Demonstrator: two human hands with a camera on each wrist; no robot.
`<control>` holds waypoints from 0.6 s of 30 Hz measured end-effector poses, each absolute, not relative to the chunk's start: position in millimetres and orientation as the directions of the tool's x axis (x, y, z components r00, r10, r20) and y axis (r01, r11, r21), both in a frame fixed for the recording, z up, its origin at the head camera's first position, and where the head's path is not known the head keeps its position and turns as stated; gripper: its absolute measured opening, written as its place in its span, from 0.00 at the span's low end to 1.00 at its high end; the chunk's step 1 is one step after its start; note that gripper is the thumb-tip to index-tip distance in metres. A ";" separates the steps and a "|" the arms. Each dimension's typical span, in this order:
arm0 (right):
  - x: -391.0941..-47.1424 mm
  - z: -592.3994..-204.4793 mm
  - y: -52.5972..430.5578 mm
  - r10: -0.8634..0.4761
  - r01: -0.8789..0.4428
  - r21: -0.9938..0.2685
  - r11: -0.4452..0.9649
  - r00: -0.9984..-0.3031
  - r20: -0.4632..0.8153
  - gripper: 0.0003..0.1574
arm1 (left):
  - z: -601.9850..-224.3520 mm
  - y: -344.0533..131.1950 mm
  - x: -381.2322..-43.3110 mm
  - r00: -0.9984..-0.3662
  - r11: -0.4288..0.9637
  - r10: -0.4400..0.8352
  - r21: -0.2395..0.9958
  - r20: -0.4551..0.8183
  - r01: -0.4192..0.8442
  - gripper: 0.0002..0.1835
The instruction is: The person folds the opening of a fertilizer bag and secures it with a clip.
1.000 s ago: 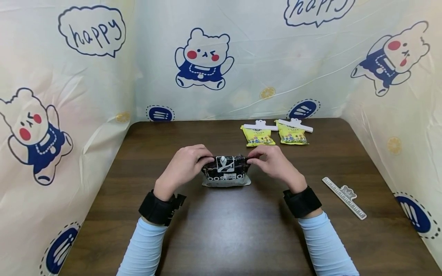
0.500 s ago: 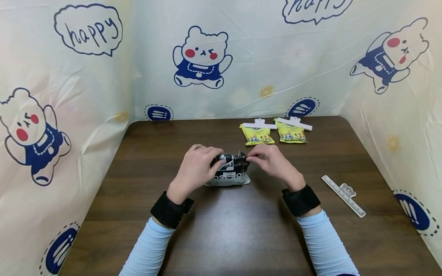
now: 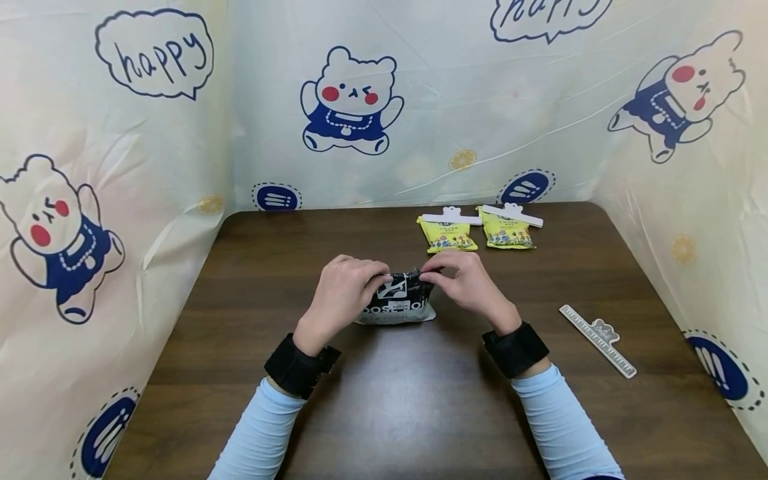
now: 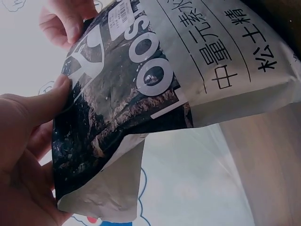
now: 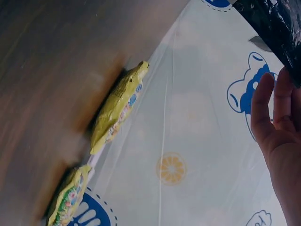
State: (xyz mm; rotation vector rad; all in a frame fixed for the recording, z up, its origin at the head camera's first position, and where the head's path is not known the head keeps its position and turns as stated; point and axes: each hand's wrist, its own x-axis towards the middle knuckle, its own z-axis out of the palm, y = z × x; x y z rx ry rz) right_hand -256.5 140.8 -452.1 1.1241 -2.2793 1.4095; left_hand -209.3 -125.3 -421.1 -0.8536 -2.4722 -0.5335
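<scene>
A black-and-silver plastic bag (image 3: 403, 308) with white lettering stands on the table, its black upper part raised between the two hands. On its left, my left hand (image 3: 345, 290) grips the top edge, thumb on the near face and fingers behind. My right hand (image 3: 462, 283) pinches the top edge near the right corner between thumb and fingers. The left wrist view shows the bag (image 4: 141, 75) close up, with a grey side fold hanging below the left hand (image 4: 28, 136). Only part of the right hand (image 5: 282, 132) shows in its own wrist view, at the bag's dark edge.
Two small yellow packets (image 3: 449, 237) (image 3: 507, 233) lie at the back of the table (image 3: 270, 253), each with a white sealing clip (image 3: 451, 217) along its top. A loose white clip (image 3: 600, 343) lies at the right. Patterned sheeting (image 3: 420, 100) encloses the back and sides.
My left hand has shifted right along the bag's top, away from its left corner and covering more of it. The right hand has moved slightly left along the top edge.
</scene>
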 end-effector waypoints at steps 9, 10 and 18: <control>-254.1 -453.3 137.7 -0.477 -0.706 -0.666 0.239 -0.683 0.553 0.03 | -421.8 -125.1 -211.1 -0.700 0.734 0.465 0.205 0.541 0.647 0.05; -254.0 -453.4 137.3 -0.478 -0.699 -0.673 0.241 -0.689 0.545 0.03 | -422.1 -125.1 -211.1 -0.700 0.736 0.463 0.205 0.544 0.646 0.05; -250.0 -452.6 127.8 -0.471 -0.678 -0.698 0.231 -0.705 0.530 0.05 | -422.0 -123.5 -210.0 -0.704 0.743 0.453 0.205 0.547 0.638 0.05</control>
